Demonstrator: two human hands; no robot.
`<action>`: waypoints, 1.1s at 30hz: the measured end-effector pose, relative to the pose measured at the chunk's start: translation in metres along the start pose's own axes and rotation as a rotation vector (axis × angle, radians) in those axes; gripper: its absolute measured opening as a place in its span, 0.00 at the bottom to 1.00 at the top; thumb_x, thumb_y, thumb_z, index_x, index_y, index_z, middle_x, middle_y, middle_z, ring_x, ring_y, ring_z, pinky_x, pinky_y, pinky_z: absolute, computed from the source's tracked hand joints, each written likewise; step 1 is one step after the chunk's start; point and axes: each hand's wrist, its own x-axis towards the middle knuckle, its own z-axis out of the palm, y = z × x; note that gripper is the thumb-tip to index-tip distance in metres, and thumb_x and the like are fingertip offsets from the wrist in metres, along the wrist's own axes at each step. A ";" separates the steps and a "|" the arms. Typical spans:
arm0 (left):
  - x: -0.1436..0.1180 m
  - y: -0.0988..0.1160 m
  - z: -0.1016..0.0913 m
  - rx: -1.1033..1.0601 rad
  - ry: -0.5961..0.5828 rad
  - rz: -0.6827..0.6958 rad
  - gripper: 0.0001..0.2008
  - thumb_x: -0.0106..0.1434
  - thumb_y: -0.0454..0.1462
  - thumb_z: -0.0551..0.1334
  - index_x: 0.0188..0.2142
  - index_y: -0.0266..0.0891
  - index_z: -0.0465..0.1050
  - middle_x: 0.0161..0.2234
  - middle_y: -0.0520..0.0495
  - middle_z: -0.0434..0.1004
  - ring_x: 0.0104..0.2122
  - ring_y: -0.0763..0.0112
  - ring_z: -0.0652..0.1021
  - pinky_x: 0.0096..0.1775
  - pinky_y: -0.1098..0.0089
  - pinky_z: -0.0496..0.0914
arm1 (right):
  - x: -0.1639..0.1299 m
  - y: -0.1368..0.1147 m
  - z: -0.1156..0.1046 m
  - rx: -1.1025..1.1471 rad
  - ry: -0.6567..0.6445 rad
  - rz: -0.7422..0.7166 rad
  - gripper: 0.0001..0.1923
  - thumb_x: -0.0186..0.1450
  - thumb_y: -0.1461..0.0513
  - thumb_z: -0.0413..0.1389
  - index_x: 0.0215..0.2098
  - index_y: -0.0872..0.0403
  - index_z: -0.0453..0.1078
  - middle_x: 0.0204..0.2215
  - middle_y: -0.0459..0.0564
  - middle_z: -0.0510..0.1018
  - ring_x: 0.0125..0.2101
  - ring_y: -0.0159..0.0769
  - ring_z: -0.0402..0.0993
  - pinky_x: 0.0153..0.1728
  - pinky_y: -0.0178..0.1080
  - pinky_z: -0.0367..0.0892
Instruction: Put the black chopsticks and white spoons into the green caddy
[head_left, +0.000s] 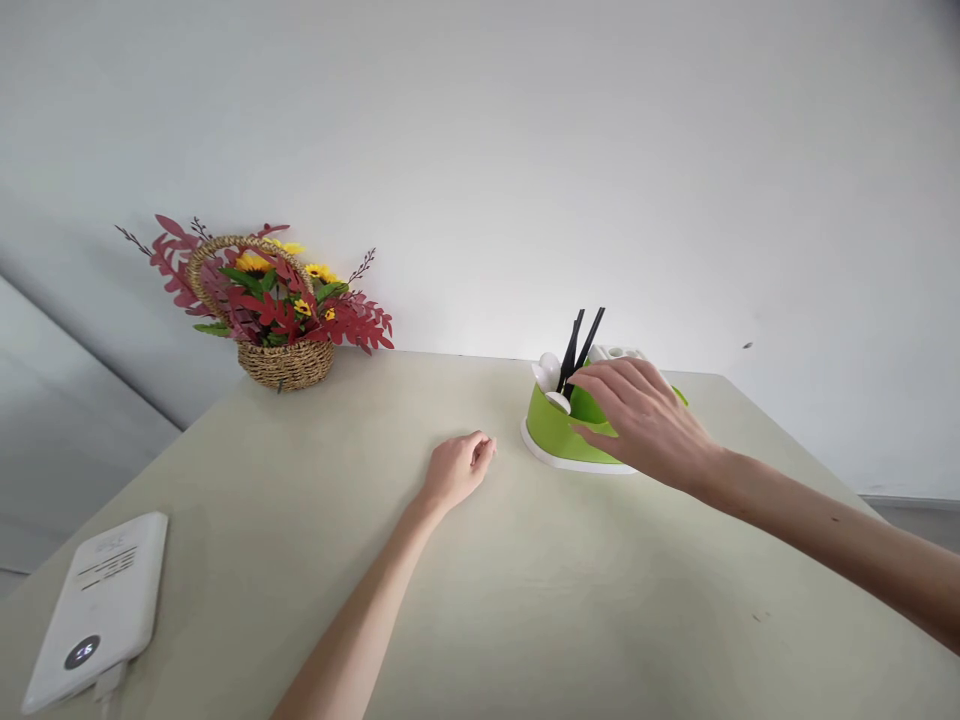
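Observation:
A green cutlery holder on a white base stands at the far right of the table. Black chopsticks and white spoons stick up from it. My right hand reaches over the holder's front, its fingertips next to the chopsticks and its thumb against the green wall. I cannot tell whether the fingers pinch a chopstick. My left hand rests on the table to the left of the holder, fingers loosely curled, holding nothing.
A wicker basket of red leaves and sunflowers stands at the back left by the wall. A white power bank with a cable lies at the near left edge. The beige table meets a white wall.

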 end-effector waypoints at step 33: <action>-0.001 0.004 -0.003 -0.014 0.012 -0.008 0.18 0.75 0.48 0.53 0.36 0.44 0.75 0.27 0.53 0.79 0.24 0.70 0.74 0.32 0.69 0.63 | -0.120 0.216 0.019 0.006 -0.360 0.460 0.54 0.62 0.38 0.55 0.77 0.55 0.47 0.74 0.62 0.58 0.63 0.69 0.67 0.49 0.61 0.75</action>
